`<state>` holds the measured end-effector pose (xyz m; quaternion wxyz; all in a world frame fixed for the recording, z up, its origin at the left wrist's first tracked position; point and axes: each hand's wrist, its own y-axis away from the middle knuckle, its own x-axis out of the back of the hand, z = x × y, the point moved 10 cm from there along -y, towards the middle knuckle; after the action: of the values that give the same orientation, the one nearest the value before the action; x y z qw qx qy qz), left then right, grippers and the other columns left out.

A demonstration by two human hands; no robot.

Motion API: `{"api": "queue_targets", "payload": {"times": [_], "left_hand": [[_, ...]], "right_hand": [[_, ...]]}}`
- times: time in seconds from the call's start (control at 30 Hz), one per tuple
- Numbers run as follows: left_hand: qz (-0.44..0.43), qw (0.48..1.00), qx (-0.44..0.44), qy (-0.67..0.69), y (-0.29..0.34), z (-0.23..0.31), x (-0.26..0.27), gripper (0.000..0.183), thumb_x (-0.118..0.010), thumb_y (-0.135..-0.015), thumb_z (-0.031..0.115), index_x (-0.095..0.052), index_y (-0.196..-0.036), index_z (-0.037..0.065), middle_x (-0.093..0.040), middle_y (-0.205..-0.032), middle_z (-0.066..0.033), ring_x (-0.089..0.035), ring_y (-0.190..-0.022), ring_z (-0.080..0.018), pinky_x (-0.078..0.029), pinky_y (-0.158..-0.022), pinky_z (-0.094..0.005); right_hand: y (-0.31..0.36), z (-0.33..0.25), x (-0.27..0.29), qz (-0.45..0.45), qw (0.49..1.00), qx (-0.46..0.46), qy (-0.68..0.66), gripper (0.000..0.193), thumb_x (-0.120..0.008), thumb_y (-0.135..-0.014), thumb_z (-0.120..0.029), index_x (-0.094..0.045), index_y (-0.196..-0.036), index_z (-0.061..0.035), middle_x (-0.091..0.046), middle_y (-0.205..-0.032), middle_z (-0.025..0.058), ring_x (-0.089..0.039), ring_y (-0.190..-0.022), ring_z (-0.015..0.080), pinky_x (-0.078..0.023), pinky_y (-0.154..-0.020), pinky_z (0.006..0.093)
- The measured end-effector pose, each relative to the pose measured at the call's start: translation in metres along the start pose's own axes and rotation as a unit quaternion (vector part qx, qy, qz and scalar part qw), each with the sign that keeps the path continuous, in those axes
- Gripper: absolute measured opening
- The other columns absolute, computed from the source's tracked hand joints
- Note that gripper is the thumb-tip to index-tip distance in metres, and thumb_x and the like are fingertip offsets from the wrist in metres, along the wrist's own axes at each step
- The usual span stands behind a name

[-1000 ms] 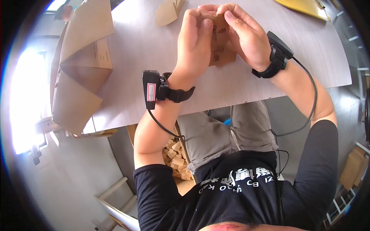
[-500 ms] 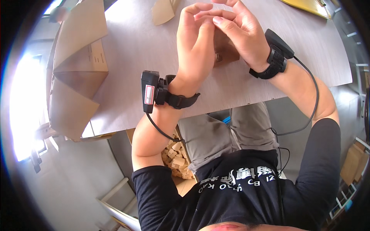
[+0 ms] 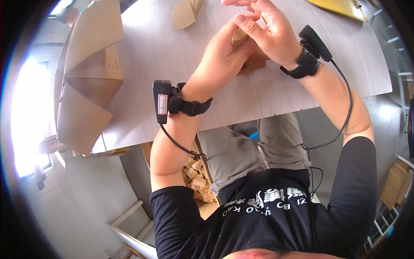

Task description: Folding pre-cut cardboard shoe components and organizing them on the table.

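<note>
A small brown cardboard piece (image 3: 239,39) sits between my hands above the table, partly hidden by them. My left hand (image 3: 224,56) is closed on it, its thumb lying across the cardboard. My right hand (image 3: 276,36) is at its right side; the fingers stretch up and leftward, while the thumb reaches over the left fingertips. Whether the right palm touches the cardboard I cannot tell. Just below the hands, more brown cardboard (image 3: 255,62) with a dark printed mark shows near the table, partly covered. Both wrists carry black strapped devices with cables.
A large open cardboard box (image 3: 92,77) stands at the table's left side. A loose cardboard piece (image 3: 184,15) lies at the far side, and a yellow flat object (image 3: 340,8) at the far right. Under the table, a box (image 3: 205,209) holds many small cardboard pieces (image 3: 199,182).
My left hand has turned and tilted rightward, its wrist moving slightly left, and the cardboard between the hands now shows. My right hand has shifted slightly upward, its thumb now over the left fingertips.
</note>
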<state>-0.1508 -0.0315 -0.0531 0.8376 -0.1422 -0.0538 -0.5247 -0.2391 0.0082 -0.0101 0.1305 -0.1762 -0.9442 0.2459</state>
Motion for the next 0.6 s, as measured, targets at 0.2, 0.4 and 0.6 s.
{"api": "queue_targets", "payload": {"times": [0.2, 0.4, 0.6], "left_hand": [[0.073, 0.989, -0.119, 0.038, -0.002, 0.015, 0.011, 0.042, -0.057, -0.095, -0.001, -0.053, -0.137, 0.005, -0.067, -0.115, -0.0108, -0.065, -0.105, -0.0202, -0.053, -0.086, -0.0336], [0.098, 0.989, -0.111, 0.005, 0.003, 0.023, 0.013, 0.043, -0.055, -0.093, -0.006, -0.053, -0.135, 0.004, -0.066, -0.115, -0.0096, -0.067, -0.105, -0.0213, -0.054, -0.086, -0.0322], [0.108, 0.92, -0.046, 0.374, 0.025, 0.025, 0.043, 0.045, -0.048, -0.105, 0.043, -0.052, -0.135, 0.01, -0.06, -0.112, -0.0046, -0.062, -0.103, -0.0276, -0.054, -0.084, -0.0479]], "right_hand": [[0.013, -0.056, -0.01, -0.072, 0.944, 0.295, 0.129, 0.019, -0.078, -0.089, -0.016, -0.079, -0.107, -0.0097, -0.064, -0.136, 0.018, -0.05, -0.136, 0.0381, -0.039, -0.11, 0.0544], [0.01, -0.053, -0.012, -0.051, 0.925, 0.324, 0.19, 0.024, -0.075, -0.091, -0.019, -0.078, -0.111, -0.0054, -0.063, -0.139, 0.0192, -0.04, -0.143, 0.0484, -0.032, -0.117, 0.0595], [0.006, -0.031, 0.015, 0.033, 0.9, 0.27, 0.34, 0.064, -0.053, -0.102, -0.047, -0.05, -0.148, -0.0024, -0.033, -0.158, 0.0327, -0.025, -0.149, 0.0531, -0.021, -0.121, 0.0611]]}}
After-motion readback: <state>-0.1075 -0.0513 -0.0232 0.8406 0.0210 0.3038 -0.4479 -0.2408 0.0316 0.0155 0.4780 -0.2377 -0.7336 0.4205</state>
